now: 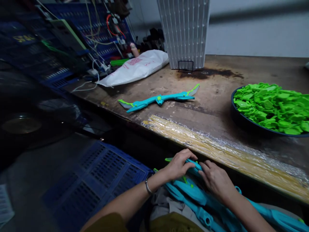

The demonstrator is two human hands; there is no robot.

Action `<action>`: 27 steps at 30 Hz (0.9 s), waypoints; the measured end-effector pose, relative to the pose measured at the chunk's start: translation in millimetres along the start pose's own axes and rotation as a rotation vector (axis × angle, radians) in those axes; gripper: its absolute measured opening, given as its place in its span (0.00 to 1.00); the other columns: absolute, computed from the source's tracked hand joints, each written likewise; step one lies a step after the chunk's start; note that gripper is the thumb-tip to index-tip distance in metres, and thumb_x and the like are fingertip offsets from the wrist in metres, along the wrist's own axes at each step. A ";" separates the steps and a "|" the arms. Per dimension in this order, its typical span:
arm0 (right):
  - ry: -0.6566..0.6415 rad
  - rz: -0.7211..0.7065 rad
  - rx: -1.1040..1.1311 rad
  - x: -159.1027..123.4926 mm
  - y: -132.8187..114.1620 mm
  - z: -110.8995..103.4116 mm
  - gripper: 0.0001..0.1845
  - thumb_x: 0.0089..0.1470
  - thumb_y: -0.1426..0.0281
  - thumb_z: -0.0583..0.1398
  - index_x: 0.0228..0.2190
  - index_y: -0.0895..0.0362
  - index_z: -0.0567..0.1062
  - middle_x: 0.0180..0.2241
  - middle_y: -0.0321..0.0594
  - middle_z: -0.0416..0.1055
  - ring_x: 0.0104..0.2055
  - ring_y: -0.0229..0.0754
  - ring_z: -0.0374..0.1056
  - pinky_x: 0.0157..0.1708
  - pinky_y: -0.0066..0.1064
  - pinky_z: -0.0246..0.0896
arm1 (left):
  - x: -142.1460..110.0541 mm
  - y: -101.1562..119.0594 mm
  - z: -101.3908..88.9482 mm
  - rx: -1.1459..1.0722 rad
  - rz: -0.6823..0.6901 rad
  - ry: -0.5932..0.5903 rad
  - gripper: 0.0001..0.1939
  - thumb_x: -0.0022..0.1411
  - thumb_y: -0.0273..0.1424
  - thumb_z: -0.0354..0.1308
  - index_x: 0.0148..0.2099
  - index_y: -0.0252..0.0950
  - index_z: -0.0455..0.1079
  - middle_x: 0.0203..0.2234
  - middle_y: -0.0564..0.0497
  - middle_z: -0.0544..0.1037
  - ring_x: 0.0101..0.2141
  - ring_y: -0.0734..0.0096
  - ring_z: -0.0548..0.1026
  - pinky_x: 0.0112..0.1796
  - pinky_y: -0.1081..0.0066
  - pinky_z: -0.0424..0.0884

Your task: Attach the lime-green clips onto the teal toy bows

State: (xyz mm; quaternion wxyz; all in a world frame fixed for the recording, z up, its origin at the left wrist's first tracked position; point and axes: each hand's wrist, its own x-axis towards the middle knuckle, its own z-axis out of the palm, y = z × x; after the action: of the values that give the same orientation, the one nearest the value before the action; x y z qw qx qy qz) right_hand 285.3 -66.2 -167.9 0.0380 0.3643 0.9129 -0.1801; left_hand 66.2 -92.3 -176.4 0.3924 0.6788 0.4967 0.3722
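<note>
Low in front of me, by the table's front edge, my left hand is closed around a turquoise plastic part with thumb and fingers. My right hand is closed with its fingertips on the same part, just to the right. Over my lap, beneath both hands, lie several more turquoise parts with bright green bits. On the table rests a turquoise toy bow with green and grey tips and a green centre piece. A dark round tray heaped with green plastic pieces stands at the right.
Clear tape covers a yellowish strip along the table's front edge. A white sack lies at the back left, beside a tall grey ribbed panel. Blue crates stand on the floor at the left.
</note>
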 end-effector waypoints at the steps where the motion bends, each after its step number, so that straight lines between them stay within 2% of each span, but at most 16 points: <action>1: 0.011 -0.039 -0.091 3.7 -2.7 -5.6 0.12 0.70 0.72 0.54 0.46 0.61 0.77 0.41 0.49 0.74 0.43 0.53 0.74 0.43 0.40 0.67 | -0.5 1.6 0.0 -0.009 -0.006 -0.007 0.07 0.63 0.24 0.62 0.45 0.34 0.76 0.41 0.47 0.77 0.45 0.61 0.75 0.48 0.67 0.70; 3: 0.028 -0.133 -0.223 10.6 -6.7 -16.5 0.09 0.67 0.74 0.56 0.38 0.59 0.77 0.36 0.47 0.73 0.38 0.53 0.73 0.36 0.40 0.63 | -1.1 5.2 1.6 -0.028 -0.014 0.000 0.09 0.60 0.22 0.62 0.44 0.35 0.76 0.41 0.47 0.78 0.45 0.60 0.75 0.49 0.66 0.70; 6: 0.023 -0.256 -0.293 17.8 -6.4 -27.1 0.09 0.65 0.76 0.56 0.35 0.59 0.76 0.31 0.46 0.73 0.31 0.51 0.72 0.28 0.39 0.52 | -1.9 6.2 8.9 -0.067 -0.004 0.077 0.12 0.56 0.21 0.61 0.43 0.36 0.77 0.39 0.48 0.79 0.44 0.60 0.76 0.48 0.65 0.71; 8: -0.010 -0.315 -0.259 20.0 -2.3 -28.5 0.09 0.64 0.76 0.56 0.33 0.59 0.75 0.29 0.45 0.74 0.29 0.49 0.71 0.27 0.38 0.47 | -3.5 2.7 15.5 -0.081 0.013 0.122 0.13 0.54 0.21 0.60 0.43 0.37 0.77 0.38 0.48 0.78 0.42 0.60 0.76 0.46 0.64 0.73; 12: 0.003 -0.371 -0.105 19.0 5.7 -21.3 0.12 0.64 0.76 0.56 0.28 0.58 0.73 0.28 0.41 0.74 0.28 0.44 0.71 0.29 0.36 0.47 | -9.1 -4.8 23.4 -0.050 0.014 0.106 0.11 0.54 0.21 0.60 0.40 0.37 0.76 0.36 0.48 0.78 0.40 0.59 0.76 0.44 0.63 0.74; 15: 0.077 -0.387 -0.092 16.8 6.8 -13.6 0.12 0.64 0.77 0.55 0.29 0.58 0.73 0.28 0.42 0.74 0.28 0.44 0.70 0.29 0.35 0.49 | -6.7 1.0 13.7 -0.015 0.070 0.002 0.09 0.56 0.20 0.61 0.39 0.36 0.74 0.36 0.48 0.78 0.39 0.60 0.75 0.43 0.65 0.73; 17: 0.123 -0.368 -0.139 16.0 6.3 -9.9 0.10 0.63 0.78 0.56 0.30 0.58 0.73 0.28 0.42 0.73 0.28 0.46 0.70 0.29 0.36 0.49 | 5.9 9.5 -5.1 0.075 0.193 -0.097 0.06 0.63 0.22 0.61 0.42 0.35 0.74 0.37 0.47 0.77 0.41 0.61 0.75 0.45 0.66 0.73; 19: 0.138 -0.350 -0.154 15.6 6.8 -7.2 0.09 0.64 0.76 0.57 0.30 0.58 0.71 0.29 0.42 0.73 0.28 0.46 0.70 0.29 0.36 0.49 | 31.9 15.4 -34.1 0.253 0.314 -0.100 0.02 0.69 0.27 0.61 0.44 0.35 0.72 0.39 0.45 0.77 0.43 0.61 0.75 0.46 0.67 0.72; 20: 0.133 -0.338 -0.139 15.5 7.7 -5.9 0.10 0.66 0.74 0.58 0.30 0.57 0.71 0.29 0.41 0.73 0.29 0.46 0.70 0.30 0.36 0.50 | 49.9 15.3 -51.5 0.358 0.332 -0.028 0.02 0.71 0.28 0.61 0.44 0.35 0.72 0.39 0.46 0.77 0.44 0.61 0.75 0.47 0.67 0.72; 22: 0.105 -0.309 -0.084 14.9 10.7 -2.7 0.13 0.69 0.69 0.58 0.30 0.56 0.70 0.29 0.39 0.73 0.30 0.44 0.71 0.30 0.35 0.52 | 93.3 7.4 -88.5 0.696 0.266 0.189 0.02 0.70 0.27 0.60 0.41 0.36 0.71 0.38 0.48 0.76 0.42 0.62 0.75 0.46 0.66 0.73; 23: 0.091 -0.289 -0.066 14.4 12.4 -0.6 0.15 0.70 0.67 0.58 0.29 0.56 0.70 0.29 0.39 0.73 0.30 0.43 0.72 0.30 0.35 0.52 | 116.4 0.0 -106.4 0.761 0.228 0.254 0.04 0.70 0.25 0.59 0.39 0.35 0.71 0.37 0.46 0.75 0.43 0.59 0.74 0.48 0.62 0.72; 25: 0.077 -0.250 -0.072 12.9 14.3 3.9 0.16 0.71 0.65 0.58 0.29 0.56 0.70 0.28 0.39 0.73 0.30 0.44 0.72 0.29 0.36 0.52 | 159.9 -18.2 -137.1 0.830 0.182 0.332 0.04 0.68 0.22 0.56 0.39 0.34 0.70 0.39 0.42 0.75 0.46 0.52 0.72 0.51 0.55 0.71; 27: 0.082 -0.239 -0.115 10.6 13.1 6.3 0.15 0.70 0.65 0.60 0.29 0.56 0.71 0.28 0.39 0.73 0.28 0.46 0.72 0.27 0.37 0.51 | 194.1 -36.0 -158.1 0.884 0.162 0.342 0.04 0.65 0.20 0.57 0.39 0.33 0.70 0.41 0.39 0.74 0.48 0.48 0.71 0.52 0.52 0.70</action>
State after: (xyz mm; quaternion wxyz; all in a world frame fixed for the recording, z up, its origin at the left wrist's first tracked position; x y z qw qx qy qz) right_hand 286.0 -52.9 -179.9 -0.0005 0.2571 0.9594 -0.1155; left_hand -44.6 128.2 -120.8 -0.0513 0.7463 0.6102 0.2608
